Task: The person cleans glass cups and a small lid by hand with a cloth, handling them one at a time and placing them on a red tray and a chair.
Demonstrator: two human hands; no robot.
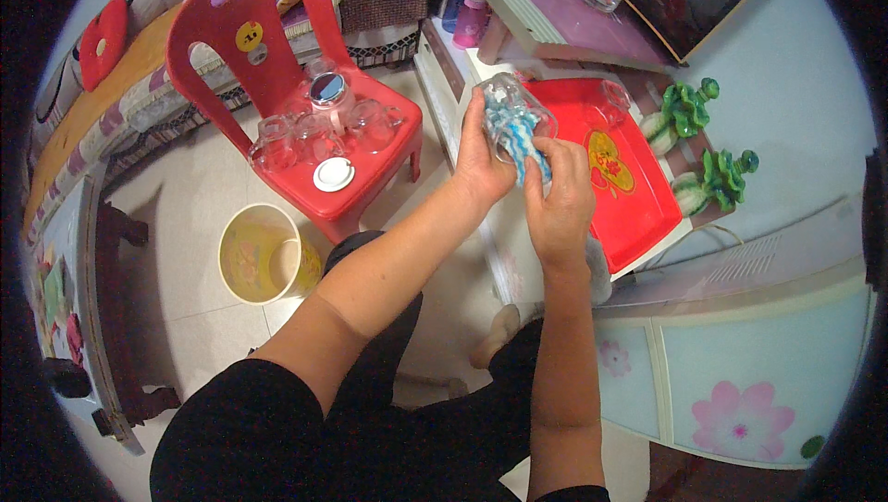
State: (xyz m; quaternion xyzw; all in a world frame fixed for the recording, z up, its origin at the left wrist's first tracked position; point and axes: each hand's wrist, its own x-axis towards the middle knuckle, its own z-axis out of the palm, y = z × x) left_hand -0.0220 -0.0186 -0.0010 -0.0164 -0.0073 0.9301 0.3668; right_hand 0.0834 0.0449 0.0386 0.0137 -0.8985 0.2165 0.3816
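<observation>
My left hand is wrapped round a clear glass cup, tilted with its mouth towards my right hand. A blue-and-white striped cloth is bunched inside the glass and hangs out of the mouth. The fingers of my right hand pinch the hanging end of this cloth. Just beyond, a red tray with a yellow print lies on a white surface. Another clear glass stands at the tray's far end.
On a red plastic chair at the left are several clear glass cups, a lidded container and a white round lid. A yellowish bin stands below it. Green cabbage-shaped ornaments line the wall behind the tray.
</observation>
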